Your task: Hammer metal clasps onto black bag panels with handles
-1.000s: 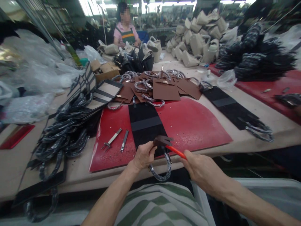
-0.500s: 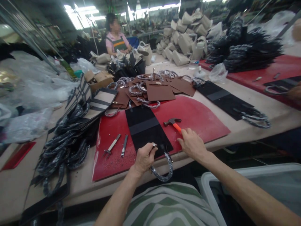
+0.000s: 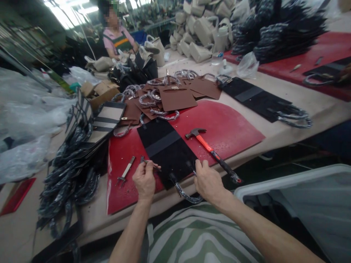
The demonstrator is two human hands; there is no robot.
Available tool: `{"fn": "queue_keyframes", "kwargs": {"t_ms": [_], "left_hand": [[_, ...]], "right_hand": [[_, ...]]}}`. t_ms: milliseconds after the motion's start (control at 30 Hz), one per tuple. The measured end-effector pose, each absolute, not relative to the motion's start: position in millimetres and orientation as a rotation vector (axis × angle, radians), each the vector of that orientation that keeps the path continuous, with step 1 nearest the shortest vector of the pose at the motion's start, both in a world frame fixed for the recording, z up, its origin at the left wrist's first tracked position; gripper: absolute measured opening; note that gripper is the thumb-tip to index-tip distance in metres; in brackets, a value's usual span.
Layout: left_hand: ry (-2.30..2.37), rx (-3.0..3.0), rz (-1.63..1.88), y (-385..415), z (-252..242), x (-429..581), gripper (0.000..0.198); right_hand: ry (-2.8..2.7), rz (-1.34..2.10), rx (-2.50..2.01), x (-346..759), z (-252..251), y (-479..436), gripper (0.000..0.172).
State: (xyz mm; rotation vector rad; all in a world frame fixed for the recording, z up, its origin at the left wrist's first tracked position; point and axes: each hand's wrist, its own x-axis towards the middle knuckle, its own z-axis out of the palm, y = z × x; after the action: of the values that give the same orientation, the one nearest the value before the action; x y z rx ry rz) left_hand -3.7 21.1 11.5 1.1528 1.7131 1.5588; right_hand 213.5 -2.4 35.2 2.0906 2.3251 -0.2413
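A black bag panel (image 3: 167, 146) with a grey band across it lies on the red mat. Its plastic-wrapped handle (image 3: 189, 197) hangs over the near edge. My left hand (image 3: 144, 179) is closed on a thin metal tool (image 3: 156, 166) left of the panel; another flat metal tool (image 3: 142, 159) shows partly behind the fingers. My right hand (image 3: 208, 182) has its fingers closed at the handle's right end, beside the panel's near right corner. The hammer (image 3: 210, 148), with an orange and black shaft, lies on the mat beyond that hand. A pronged metal tool (image 3: 126, 171) rests at the left.
Brown bag panels (image 3: 178, 98) are heaped behind the red mat (image 3: 230, 124). Black panels with wrapped handles (image 3: 74, 164) pile up at left. Another black panel (image 3: 255, 96) lies at right. A pale bin (image 3: 301, 182) stands below. A person (image 3: 119, 36) sits across the table.
My right hand has let go of the hammer and moved left to the handle. My left hand has moved left, away from the panel's near end to the metal tools. The view has shifted.
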Motion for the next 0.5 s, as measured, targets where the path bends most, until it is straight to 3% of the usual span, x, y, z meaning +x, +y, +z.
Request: {"fn": "queue_keyframes", "kwargs": {"t_ms": [133,300,367,500], "left_hand": [[2.130,1.332,1.346,14.1,23.5,-35.8,0.031],[2.488,1.742,0.451,5.4,25.8,-45.3,0.022],[2.527,1.857,0.259,2.4,25.0,-42.5,0.022],[2.445,1.651,0.664,8.2,27.6,-36.7,0.025]], "right_hand": [[2.297,-0.433,2.145,216.6,42.6,-1.6,0.026],[2.415,-0.629,2.226,222.7,51.4,-0.6,0.032],[2.486,-0.643,2.262,226.5,59.7,-1.5,0.034],[2.615,-0.719,2.309,240.1,85.8,-10.5,0.036]]}}
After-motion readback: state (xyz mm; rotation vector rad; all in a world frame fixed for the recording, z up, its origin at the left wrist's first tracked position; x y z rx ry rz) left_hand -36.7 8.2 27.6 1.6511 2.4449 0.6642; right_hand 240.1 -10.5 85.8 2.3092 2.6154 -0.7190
